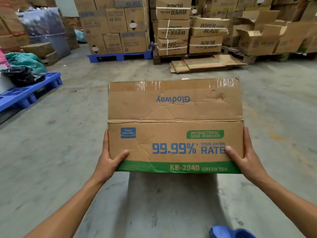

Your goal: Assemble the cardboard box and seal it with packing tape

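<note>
A cardboard box is held up off the concrete floor by both hands, its shadow falling on the floor directly beneath it. The left hand grips the box's lower left corner, thumb curled onto the near face and the fingers wrapped round the side out of sight. The right hand grips the lower right corner in the same way, thumb lying just by the word "RATE".

The near face carries blue print reading "99.99% STERILIZATION RATE", a green label "ANTIBACTERIAL ODOR REMOVER", and a green band along the bottom edge marked "KB-2040 GREEN TEA". Above a horizontal crease, the upper panel shows "Glodway" printed upside down. A strip of clear packing tape runs glossy along the far top edge of the box (wrinkled in places). The cardboard is creased and dented.

Farther off on the floor lies a pile of flattened cardboard. Behind it stand stacked cartons marked "WIPER BLADE" on a wooden pallet. A blue pallet carries more cartons, and another blue pallet at the left edge holds bags. A blue shoe shows at the bottom edge.
</note>
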The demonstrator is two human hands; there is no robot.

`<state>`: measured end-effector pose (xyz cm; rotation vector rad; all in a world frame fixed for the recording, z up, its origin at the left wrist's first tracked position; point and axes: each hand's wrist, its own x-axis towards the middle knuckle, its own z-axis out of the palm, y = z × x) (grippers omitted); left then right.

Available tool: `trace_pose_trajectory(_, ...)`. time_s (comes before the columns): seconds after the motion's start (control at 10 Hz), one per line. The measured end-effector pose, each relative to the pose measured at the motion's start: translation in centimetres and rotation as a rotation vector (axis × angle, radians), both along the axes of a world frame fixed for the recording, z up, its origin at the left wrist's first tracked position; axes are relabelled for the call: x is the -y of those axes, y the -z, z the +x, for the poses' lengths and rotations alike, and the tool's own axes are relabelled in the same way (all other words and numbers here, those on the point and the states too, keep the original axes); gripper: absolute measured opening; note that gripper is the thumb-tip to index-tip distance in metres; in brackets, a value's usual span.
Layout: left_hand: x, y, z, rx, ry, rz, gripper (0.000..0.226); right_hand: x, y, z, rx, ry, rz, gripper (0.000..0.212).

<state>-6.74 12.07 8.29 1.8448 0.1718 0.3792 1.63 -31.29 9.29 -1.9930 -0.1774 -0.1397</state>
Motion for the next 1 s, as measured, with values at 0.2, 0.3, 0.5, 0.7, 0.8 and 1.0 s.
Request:
trace_pose_trajectory(0.2, 0.5, 3.5, -2.2, -0.099, -0.032, 0.019, 0.104, -0.5, 3.4, -2.1, -0.059, -0.019, -0.095, 0.099)
trace_pose_trajectory(0.3, 0.8, 4.7, -2.8, -0.125, -0.033, -0.005, 0.098, -0.2, 4.8, -2.4, -0.106, -0.024, -0.120, 0.099)
trace_pose_trajectory(0.5, 0.2, 5.8, -2.5, -0.233, -0.019, 0.021, 0.066, 0.3, 6.3, -2.3, -0.235, -0.071, -0.085, 0.087)
trace_pose_trajectory(0.7, 0.6, 5.4, -1.2, -0.297, -0.025, 0.038, 0.062, -1.0, 4.7, -0.6, -0.374, -0.068, -0.016, 0.069)
trace_pose_trajectory(0.8, 1.9, 4.6, -0.9, -0.378, -0.042, 0.024, 0.067, -2.2, 3.8, -0.4, -0.475, -0.065, -0.030, 0.069)
trace_pose_trajectory(1.0, 3.4, 5.2, -1.5, -0.554, -0.230, 0.100, 0.054, -4.1, 5.2, -2.9, -0.570, 0.018, -0.347, 0.059)
